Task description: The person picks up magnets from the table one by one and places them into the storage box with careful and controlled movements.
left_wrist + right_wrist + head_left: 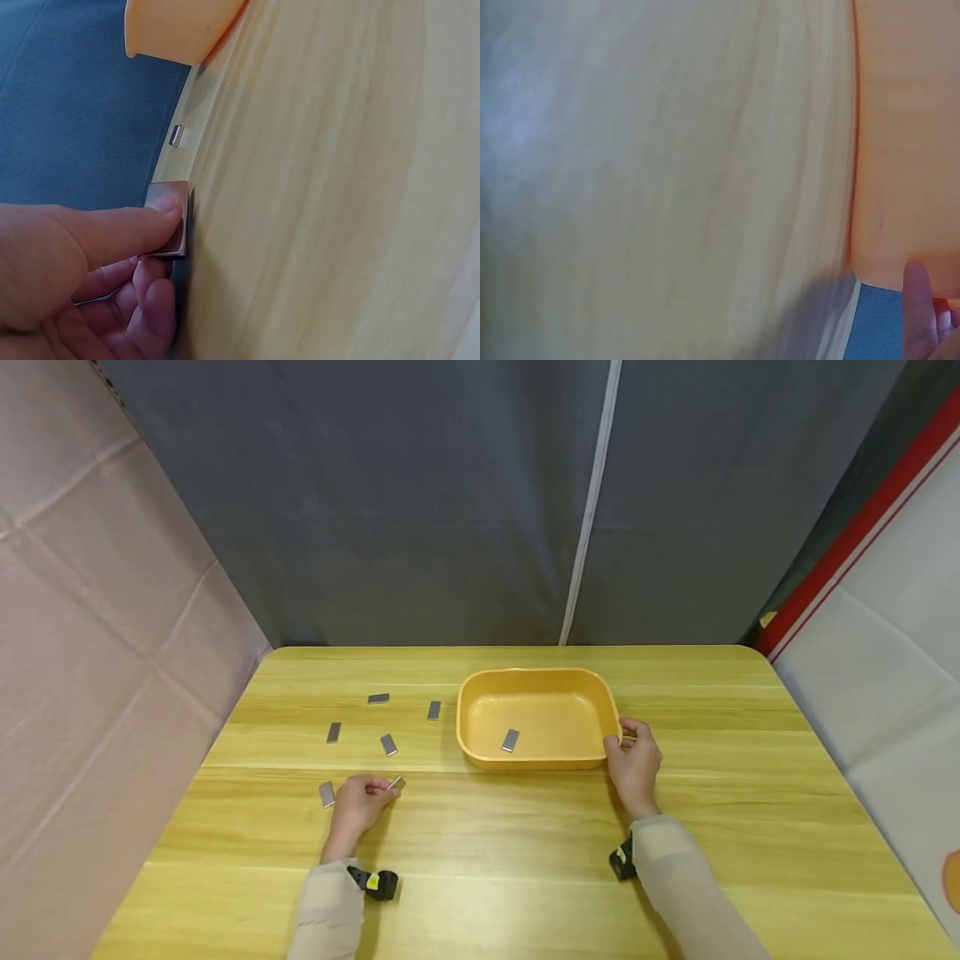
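Grey block (398,782) in left hand (358,805), yellow tray (551,717) in right hand (634,768)

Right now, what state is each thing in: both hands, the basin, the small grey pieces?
Left hand: pinching one grey piece
Right hand: gripping the basin's right rim
Yellow basin: upright, one piece inside
Five other pieces: lying loose on the table

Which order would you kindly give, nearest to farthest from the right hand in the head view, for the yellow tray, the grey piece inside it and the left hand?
1. Yellow tray: gripped at its right end by the right hand.
2. Grey piece: inside the tray, left of its middle.
3. Left hand: well to the left of the tray.
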Demonstrator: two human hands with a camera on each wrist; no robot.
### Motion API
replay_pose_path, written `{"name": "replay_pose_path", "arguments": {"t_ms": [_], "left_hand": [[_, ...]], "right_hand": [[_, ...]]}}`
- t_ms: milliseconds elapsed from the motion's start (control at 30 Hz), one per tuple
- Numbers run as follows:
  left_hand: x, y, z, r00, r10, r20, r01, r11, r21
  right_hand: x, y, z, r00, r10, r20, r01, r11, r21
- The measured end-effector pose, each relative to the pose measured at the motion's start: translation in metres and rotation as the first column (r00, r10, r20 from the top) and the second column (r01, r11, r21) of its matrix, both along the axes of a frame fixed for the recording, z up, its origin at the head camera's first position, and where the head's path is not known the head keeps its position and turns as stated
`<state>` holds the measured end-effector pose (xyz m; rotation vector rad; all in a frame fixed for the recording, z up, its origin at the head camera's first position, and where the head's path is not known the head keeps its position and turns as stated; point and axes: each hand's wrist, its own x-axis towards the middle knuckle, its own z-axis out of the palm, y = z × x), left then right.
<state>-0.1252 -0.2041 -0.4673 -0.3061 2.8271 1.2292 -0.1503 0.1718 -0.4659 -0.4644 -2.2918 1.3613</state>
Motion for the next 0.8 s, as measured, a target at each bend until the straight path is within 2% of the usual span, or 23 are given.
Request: {"name": "replay_pose_path", "arguments": {"t_ms": [300,467,667,800], "left_hand": [[0.0,0.002,0.0,1.0,0.013,-0.01,-0.013,1.0,0.027],[-0.001,0.006,0.001,1.0,0.026,0.006,-0.026,0.998,0.054],[-0.004,0.012,0.004,1.0,0.025,0.002,-0.026,0.993,0.111],[-0.007,0.017,0.009,1.0,0.015,0.002,-0.015,0.984,0.178]], "right_hand": [[-0.001,0.0,-0.001,1.0,-0.006,-0.004,0.006,1.0,0.0],[0.0,0.0,-0.001,1.0,-0.01,-0.004,0.01,1.0,0.007],[0.0,0.0,-0.001,1.0,-0.01,-0.01,0.011,1.0,0.01],[-0.001,0.0,0.0,1.0,-0.014,-0.018,0.014,1.0,0.015]]}}
